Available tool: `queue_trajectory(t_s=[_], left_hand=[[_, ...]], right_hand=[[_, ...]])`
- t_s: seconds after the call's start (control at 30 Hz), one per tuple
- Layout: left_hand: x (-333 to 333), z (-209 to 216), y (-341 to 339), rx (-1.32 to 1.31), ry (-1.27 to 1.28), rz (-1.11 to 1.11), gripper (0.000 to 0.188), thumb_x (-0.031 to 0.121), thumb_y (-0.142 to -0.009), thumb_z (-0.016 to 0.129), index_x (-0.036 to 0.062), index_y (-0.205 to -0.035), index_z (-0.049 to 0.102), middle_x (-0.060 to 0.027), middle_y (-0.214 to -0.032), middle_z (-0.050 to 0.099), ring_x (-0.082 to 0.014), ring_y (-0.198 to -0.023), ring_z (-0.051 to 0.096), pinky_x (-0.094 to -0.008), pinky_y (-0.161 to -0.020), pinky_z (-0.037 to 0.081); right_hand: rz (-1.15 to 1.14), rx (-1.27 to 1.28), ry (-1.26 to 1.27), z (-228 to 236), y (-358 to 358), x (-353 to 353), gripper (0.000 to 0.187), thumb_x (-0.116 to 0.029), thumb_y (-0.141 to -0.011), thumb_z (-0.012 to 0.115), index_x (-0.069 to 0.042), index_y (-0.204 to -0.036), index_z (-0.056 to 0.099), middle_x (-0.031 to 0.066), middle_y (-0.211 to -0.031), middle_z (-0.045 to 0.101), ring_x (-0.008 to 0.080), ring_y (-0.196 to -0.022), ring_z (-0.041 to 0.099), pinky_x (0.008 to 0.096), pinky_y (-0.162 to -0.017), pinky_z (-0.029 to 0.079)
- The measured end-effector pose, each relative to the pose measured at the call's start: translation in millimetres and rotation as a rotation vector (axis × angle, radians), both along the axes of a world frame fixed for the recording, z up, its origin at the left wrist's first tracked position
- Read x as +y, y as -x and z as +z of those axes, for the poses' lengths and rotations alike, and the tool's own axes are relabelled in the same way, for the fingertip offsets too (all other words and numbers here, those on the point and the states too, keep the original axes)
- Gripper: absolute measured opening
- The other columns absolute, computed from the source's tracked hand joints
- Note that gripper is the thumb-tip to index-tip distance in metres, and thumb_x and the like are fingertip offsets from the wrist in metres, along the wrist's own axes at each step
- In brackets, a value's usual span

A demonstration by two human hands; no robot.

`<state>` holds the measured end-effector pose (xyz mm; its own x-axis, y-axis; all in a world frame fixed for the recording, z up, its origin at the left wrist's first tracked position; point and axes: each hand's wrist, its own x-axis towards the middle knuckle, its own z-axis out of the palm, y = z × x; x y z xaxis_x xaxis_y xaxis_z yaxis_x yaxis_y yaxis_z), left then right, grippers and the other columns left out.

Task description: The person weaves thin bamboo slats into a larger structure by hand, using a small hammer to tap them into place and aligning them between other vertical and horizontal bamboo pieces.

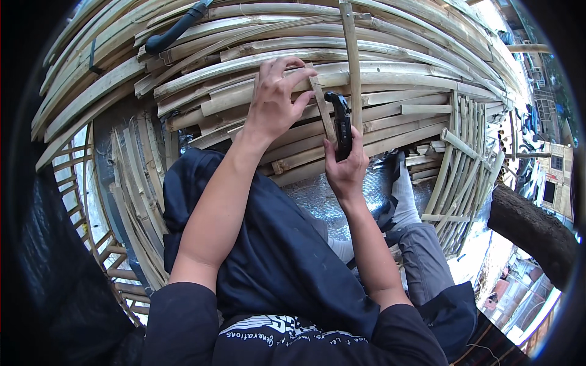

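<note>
My left hand (276,100) is curled, with thumb and forefinger against the upper end of a short flat bamboo strip (323,105). Closed in my right hand (347,168) is a black hand tool (343,125) with a hooked upper end; its exact kind is unclear. The short strip's lower end meets my right thumb, beside the tool. Just right of the tool, a long narrow bamboo strip (353,55) runs upward across the stack. Whether my right fingers also touch its lower end is hidden.
Split bamboo lengths (274,46) lie stacked in front of me. A black curved handle (177,27) rests on them at the upper left. More bamboo stands upright at left (135,177) and right (459,165). A dark log (531,229) juts in at far right.
</note>
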<state>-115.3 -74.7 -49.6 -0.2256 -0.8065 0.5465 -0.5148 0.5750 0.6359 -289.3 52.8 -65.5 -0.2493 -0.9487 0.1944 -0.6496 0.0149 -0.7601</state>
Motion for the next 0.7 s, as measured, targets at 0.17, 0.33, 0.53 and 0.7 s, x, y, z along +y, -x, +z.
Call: queue_trajectory(t_s=[0.17, 0.33, 0.53, 0.7], left_hand=[[-5, -9, 19, 0.004, 0.071, 0.011, 0.023, 0.009, -0.074, 0.083, 0.0108, -0.096, 0.077, -0.0038, -0.11, 0.069, -0.0279, -0.112, 0.058, -0.041, -0.098, 0.047], [-11, -14, 22, 0.042, 0.1, 0.001, 0.015, 0.004, -0.074, 0.082, 0.0078, -0.087, 0.074, -0.002, -0.099, 0.072, -0.0254, -0.103, 0.062, -0.0389, -0.092, 0.051], [-14, -19, 20, 0.025, 0.141, 0.001, 0.013, 0.002, -0.076, 0.08, 0.0059, -0.087, 0.073, -0.003, -0.096, 0.073, -0.026, -0.1, 0.064, -0.0383, -0.088, 0.052], [-17, -20, 21, 0.035, 0.132, -0.005, 0.011, 0.003, -0.078, 0.08, 0.0048, -0.087, 0.073, -0.0032, -0.096, 0.073, -0.0258, -0.1, 0.064, -0.0381, -0.087, 0.052]], right_hand=[[0.014, 0.025, 0.083, -3, -2, -1, 0.048, -0.01, -0.088, 0.077, -0.002, -0.13, 0.054, 0.0149, -0.086, 0.067, 0.0295, -0.07, 0.069, 0.04, -0.066, 0.054], [0.002, 0.005, 0.063, -5, 2, 0, 0.049, -0.011, -0.088, 0.078, -0.002, -0.13, 0.055, 0.0144, -0.087, 0.068, 0.0283, -0.071, 0.069, 0.0398, -0.067, 0.054], [0.0, -0.018, 0.064, -5, 0, 0, 0.05, -0.012, -0.087, 0.079, -0.002, -0.13, 0.055, 0.0117, -0.081, 0.066, 0.0253, -0.068, 0.068, 0.0378, -0.065, 0.054], [-0.01, -0.034, 0.055, -6, 2, 0, 0.052, -0.012, -0.087, 0.08, -0.001, -0.131, 0.054, 0.0098, -0.078, 0.065, 0.0235, -0.065, 0.067, 0.0367, -0.063, 0.054]])
